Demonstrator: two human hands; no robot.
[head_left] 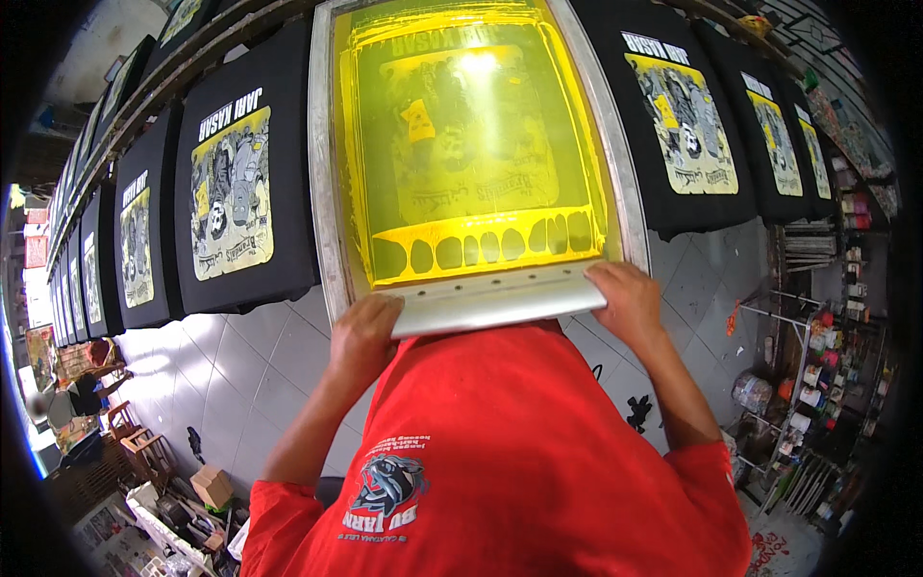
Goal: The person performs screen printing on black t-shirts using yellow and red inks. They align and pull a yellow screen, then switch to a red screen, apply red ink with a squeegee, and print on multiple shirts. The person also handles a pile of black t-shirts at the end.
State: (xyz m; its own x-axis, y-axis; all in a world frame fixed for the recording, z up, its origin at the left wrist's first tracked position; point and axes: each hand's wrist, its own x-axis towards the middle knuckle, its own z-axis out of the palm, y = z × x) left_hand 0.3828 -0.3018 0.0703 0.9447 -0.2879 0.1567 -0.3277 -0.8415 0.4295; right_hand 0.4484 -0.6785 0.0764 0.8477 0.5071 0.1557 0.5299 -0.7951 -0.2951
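Observation:
A wide metal squeegee [495, 300] lies across the near end of a screen printing frame [630, 202]. My left hand [366, 322] is closed round its left end, and my right hand [625, 296] grips its right end. Yellow ink [481, 231] forms a band with several rounded gaps just beyond the blade, and more ink lines the edges of the yellow-green mesh [375, 173]. Through the mesh shows a printed picture with a brighter yellow patch. The squeegee's lower edge and my fingertips under it are hidden.
Black printed shirts [245, 192] hang on boards to the left, with more black shirts [678, 125] to the right. A rack of containers [817, 385] stands at the right. Tiled floor [260, 356] lies below. A person [82, 394] is far left, near wooden stools [144, 447] and a cardboard box [212, 486].

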